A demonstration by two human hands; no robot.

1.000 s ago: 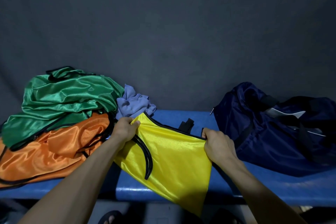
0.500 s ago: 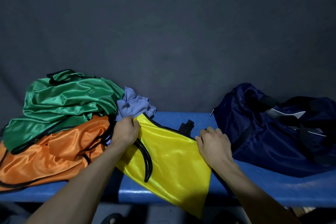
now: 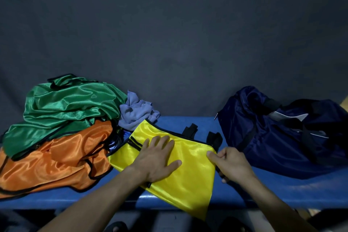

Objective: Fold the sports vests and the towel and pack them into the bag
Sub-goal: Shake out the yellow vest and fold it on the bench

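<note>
A shiny yellow vest [image 3: 188, 167] with black trim lies partly folded across the middle of a blue bench [image 3: 282, 192], its lower corner hanging over the bench's front edge. Two black strap ends poke out along the vest's far edge. The left hand [image 3: 156, 160] rests flat on the yellow fabric, fingers straight and spread, pressing it down. The right hand [image 3: 231, 165] pinches the vest's right corner between thumb and curled fingers. At the left end of the bench sits a loose heap: a crumpled orange vest [image 3: 54, 162] at the bottom, reaching the front edge, with a crumpled green vest [image 3: 69, 107] piled on top of it toward the back edge. Both are glossy with black edging. A bunched grey-blue towel [image 3: 135, 113] sits at the back edge between the green vest and the yellow one, touching both. At the right end of the bench stands a dark navy bag [image 3: 282, 137] with black straps, slumped and soft, just beside the right hand. A dark grey cloth backdrop [image 3: 173, 34] hangs behind the bench.
</note>
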